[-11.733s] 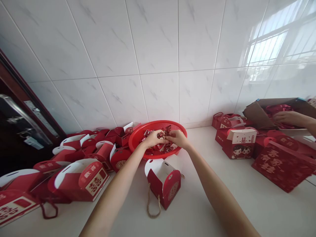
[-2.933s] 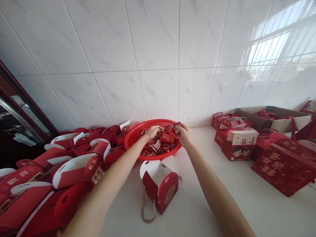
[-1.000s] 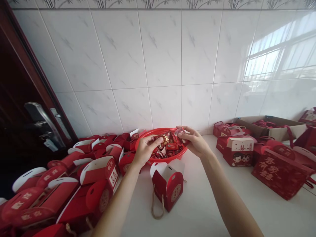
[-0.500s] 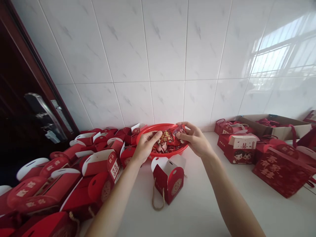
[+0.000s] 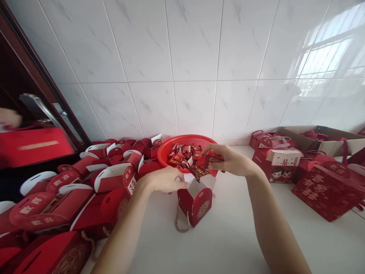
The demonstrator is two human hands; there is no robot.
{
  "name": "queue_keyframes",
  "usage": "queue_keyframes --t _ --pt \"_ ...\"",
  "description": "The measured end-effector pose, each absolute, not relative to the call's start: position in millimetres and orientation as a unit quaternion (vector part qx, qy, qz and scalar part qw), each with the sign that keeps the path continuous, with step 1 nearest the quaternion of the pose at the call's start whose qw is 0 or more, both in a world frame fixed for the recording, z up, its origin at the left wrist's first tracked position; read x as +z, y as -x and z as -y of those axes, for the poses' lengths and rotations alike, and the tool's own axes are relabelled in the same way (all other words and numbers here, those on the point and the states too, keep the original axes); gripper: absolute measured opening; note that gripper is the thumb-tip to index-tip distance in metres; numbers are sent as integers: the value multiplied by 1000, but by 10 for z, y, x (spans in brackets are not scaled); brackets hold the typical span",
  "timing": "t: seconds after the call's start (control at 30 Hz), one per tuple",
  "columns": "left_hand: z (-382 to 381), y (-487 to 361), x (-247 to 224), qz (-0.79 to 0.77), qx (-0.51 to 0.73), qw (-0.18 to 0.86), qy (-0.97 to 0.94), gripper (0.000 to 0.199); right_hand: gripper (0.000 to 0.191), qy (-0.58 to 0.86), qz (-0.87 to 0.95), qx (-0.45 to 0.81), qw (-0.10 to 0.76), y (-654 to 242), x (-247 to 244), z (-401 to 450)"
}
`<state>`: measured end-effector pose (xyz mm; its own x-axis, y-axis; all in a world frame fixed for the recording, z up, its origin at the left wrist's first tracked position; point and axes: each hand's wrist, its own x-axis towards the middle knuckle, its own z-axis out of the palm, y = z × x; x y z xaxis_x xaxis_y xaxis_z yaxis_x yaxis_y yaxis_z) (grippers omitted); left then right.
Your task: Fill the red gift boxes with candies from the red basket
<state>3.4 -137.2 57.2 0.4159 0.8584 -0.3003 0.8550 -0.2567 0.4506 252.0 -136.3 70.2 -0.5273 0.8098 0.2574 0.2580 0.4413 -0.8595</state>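
A small red gift box [image 5: 194,209] with a twine handle stands upright on the white table, its top flaps raised. My left hand [image 5: 164,180] is at its left flap, thumb and fingers closed about the edge, though the hand partly hides the contact. Red snack packets [image 5: 212,160] are in my closed right hand [image 5: 229,161], just above the box's back right side. One brown-and-red packet [image 5: 198,171] hangs over the box opening. Behind the box sits a red plastic basket [image 5: 164,152] holding many wrapped snacks [image 5: 182,152].
Rows of open red boxes [image 5: 65,209] crowd the left side. Right of me stand closed red boxes [image 5: 327,190] and a cardboard carton [image 5: 336,148]. At far left, another person's hand [image 5: 10,118] appears with a blurred red box [image 5: 34,146]. A tiled wall [image 5: 194,106] rises behind.
My left hand has left the packets over the basket and come down to the box. My right hand has brought packets nearer the box. Another person's hand and red box have appeared at left.
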Motion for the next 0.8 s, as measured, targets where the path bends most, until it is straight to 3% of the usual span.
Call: queue_keyframes --t 0.1,0.2,0.37,0.57,0.8 --pt "1363 -25 582 -513 -7 269 -815 14 29 327 810 406 268 -2433 655 1316" --pt "1343 28 577 -482 18 285 -828 15 30 306 833 406 218 -2373 592 1261" --pt "1330 70 561 -443 42 343 -827 22 29 324 832 376 248 -2342 560 1252" --pt "1437 8 648 -439 36 332 -834 44 29 292 818 416 270 -2336 670 1354" --pt "1458 -1 689 -444 53 229 -865 17 18 271 856 382 219 -2351 649 1318"
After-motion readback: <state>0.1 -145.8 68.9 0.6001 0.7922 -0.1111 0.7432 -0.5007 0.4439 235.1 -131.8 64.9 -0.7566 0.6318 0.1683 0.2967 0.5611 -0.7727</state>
